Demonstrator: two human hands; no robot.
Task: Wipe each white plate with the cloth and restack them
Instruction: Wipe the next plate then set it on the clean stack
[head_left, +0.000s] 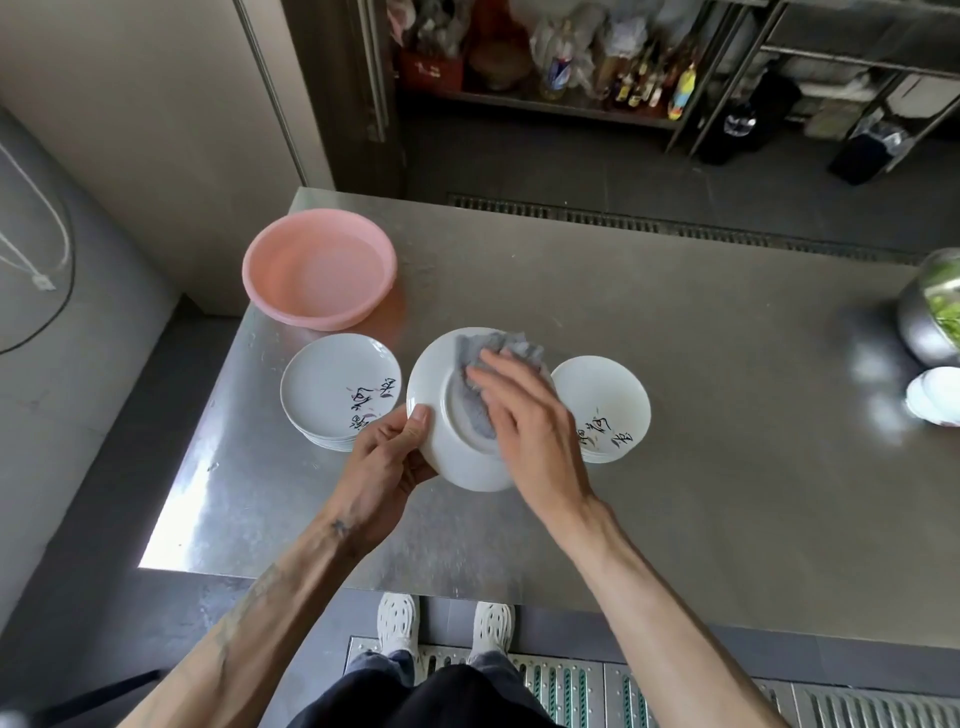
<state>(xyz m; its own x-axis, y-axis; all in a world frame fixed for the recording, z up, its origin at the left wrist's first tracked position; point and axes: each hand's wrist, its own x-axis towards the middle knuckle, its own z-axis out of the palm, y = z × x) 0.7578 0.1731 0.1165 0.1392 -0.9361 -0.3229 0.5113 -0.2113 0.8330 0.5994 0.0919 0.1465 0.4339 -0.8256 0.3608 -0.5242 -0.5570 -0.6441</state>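
My left hand (389, 452) grips the near-left rim of a white plate (441, 379), thumb on top, holding it upside down above the steel table (727, 415). My right hand (524, 421) presses a grey cloth (480, 410) flat against the plate's underside with straight fingers. To the left stands a stack of white plates (332, 384) with black lettering. A second stack of white plates (608, 400) stands on the right, partly behind my right hand.
A pink plastic basin (319, 267) sits at the table's far left corner. A steel bowl with greens (930, 312) and a small white dish (935, 402) are at the right edge. Shelves with bottles stand across the floor behind.
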